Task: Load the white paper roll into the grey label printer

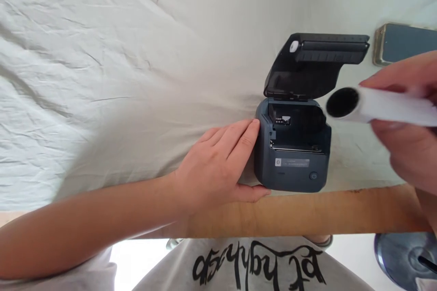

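Note:
A dark blue-grey label printer (292, 177) rests on the cloth near the table's front edge. Its black lid (290, 82) is swung up and back, so the dark paper bay shows. My left hand (218, 163) grips the printer's left side, fingers along the wall and thumb at the front corner. Between the thumb and fingers of my right hand (406, 145) is a white paper roll (389, 103), its dark hollow end pointing left. The roll is held above the printer's right side, apart from the bay. Part of the right hand runs out of frame.
A phone (409, 43) in a clear case lies at the right, beyond my right hand. Wrinkled pale cloth (119, 77) covers the table, with a bare wooden edge (307, 213) in front. A dark round base (403, 254) shows below, at the lower right.

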Available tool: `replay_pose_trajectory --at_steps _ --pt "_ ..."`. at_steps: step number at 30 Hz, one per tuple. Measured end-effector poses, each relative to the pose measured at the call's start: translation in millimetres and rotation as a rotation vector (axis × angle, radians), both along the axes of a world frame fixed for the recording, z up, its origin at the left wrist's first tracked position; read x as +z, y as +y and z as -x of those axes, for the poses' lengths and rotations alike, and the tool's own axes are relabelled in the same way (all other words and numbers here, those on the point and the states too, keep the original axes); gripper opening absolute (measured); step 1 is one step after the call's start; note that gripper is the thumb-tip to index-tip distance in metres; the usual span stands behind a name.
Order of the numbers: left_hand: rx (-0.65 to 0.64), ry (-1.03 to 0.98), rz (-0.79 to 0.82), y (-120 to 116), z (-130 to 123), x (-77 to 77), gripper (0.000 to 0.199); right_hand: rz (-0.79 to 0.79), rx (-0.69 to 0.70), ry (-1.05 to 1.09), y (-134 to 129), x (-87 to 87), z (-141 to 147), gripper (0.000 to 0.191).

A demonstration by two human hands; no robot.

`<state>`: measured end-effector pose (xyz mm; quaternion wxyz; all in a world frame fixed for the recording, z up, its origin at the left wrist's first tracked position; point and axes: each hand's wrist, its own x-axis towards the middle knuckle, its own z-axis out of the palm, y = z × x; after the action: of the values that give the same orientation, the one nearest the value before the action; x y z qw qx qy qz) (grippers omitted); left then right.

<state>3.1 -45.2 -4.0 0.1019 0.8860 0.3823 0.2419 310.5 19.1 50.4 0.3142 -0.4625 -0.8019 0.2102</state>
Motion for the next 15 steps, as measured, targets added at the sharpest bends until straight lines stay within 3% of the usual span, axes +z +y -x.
replay_pose_trajectory --at_steps 2,3,6,10,15 --pt "0.006 0.004 -0.020 0.1 0.1 0.1 0.082 -0.091 0.170 -0.087 0.9 2.9 13.8 0.009" --pt "0.010 0.008 -0.033 0.0 0.1 0.0 0.082 -0.163 0.241 -0.102 2.2 0.7 20.1 0.013" --pt "0.025 0.010 -0.060 -0.5 0.0 -0.4 0.079 -0.304 0.288 -0.090 7.0 -13.4 31.4 0.016" --pt "0.013 -0.001 -0.038 -0.4 0.4 0.2 0.081 -0.257 0.272 -0.057 11.4 -27.3 28.6 0.015" --pt "0.011 -0.008 -0.016 0.6 0.6 1.9 0.085 -0.292 0.470 0.057 17.5 -27.1 16.0 0.012"
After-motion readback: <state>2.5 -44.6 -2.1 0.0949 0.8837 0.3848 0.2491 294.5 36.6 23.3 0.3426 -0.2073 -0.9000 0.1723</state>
